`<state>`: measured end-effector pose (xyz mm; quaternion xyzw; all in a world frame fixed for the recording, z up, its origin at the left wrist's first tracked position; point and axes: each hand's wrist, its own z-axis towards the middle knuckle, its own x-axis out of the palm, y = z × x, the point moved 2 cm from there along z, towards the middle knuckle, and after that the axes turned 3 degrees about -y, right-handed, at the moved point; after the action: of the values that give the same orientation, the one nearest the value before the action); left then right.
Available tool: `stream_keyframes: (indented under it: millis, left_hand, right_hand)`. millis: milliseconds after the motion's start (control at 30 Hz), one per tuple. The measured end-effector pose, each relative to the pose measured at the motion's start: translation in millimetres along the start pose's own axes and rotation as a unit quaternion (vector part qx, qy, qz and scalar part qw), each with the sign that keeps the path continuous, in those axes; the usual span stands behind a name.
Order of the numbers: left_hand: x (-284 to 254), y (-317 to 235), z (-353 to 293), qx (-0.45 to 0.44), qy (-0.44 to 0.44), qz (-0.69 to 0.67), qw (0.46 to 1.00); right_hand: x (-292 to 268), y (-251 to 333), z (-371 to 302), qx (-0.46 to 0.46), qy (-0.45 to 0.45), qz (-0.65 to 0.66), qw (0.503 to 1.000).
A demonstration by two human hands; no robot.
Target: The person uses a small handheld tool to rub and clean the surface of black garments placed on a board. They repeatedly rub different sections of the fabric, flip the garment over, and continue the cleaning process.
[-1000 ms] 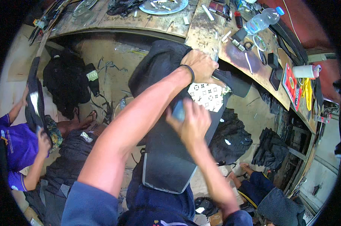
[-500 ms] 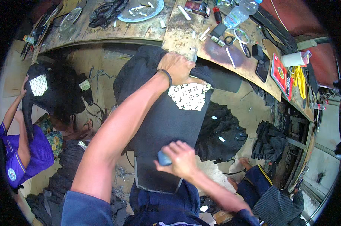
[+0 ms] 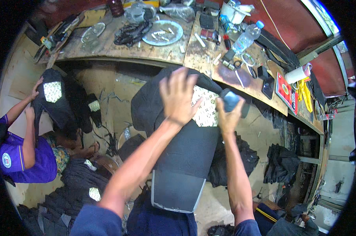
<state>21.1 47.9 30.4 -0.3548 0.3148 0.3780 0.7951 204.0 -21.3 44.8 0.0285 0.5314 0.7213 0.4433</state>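
Note:
A black garment [image 3: 185,151] is stretched along a narrow board whose dark, pale-edged end [image 3: 178,192] reaches toward me. A white patch with a dark repeated print [image 3: 205,112] sits on the cloth near the far end. My left hand [image 3: 179,98] is open at the left of the patch, fingers spread and slightly blurred; whether it touches the cloth I cannot tell. My right hand [image 3: 229,118], at the patch's right edge, grips a small dark-blue rounded block [image 3: 231,100] between thumb and fingers.
Beyond the board, a wooden table [image 3: 107,51] holds a plate of cigarette butts [image 3: 162,32], a water bottle [image 3: 247,37], a phone [image 3: 268,87] and a red booklet [image 3: 285,91]. A person in purple [image 3: 32,157] handles another patched black garment at left. Black cloth piles [image 3: 282,163] lie around.
My left hand has let go of the garment's far edge and spread its fingers. My right hand has carried the block from the near cloth up and right to the patch. The view has shifted.

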Motion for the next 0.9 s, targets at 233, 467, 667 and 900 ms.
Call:
stream_keyframes:
  millis: [233, 467, 667, 900]
  left_hand:
    - [-38, 57, -209, -0.361, 0.131, -0.331, 0.862]
    - [-138, 19, -490, -0.230, 0.609, -0.234, 0.722]
    - [-142, 92, -362, -0.453, 0.095, -0.205, 0.862]
    - [-106, -10, -222, -0.411, 0.176, -0.219, 0.867]
  right_hand:
    - [-30, -104, -169, 0.013, -0.008, -0.029, 0.999]
    - [-49, 101, -303, -0.114, 0.247, 0.028, 0.962]
    - [37, 133, -274, 0.033, 0.394, 0.188, 0.899]
    - [-101, 66, -242, 0.029, 0.076, -0.029, 0.996]
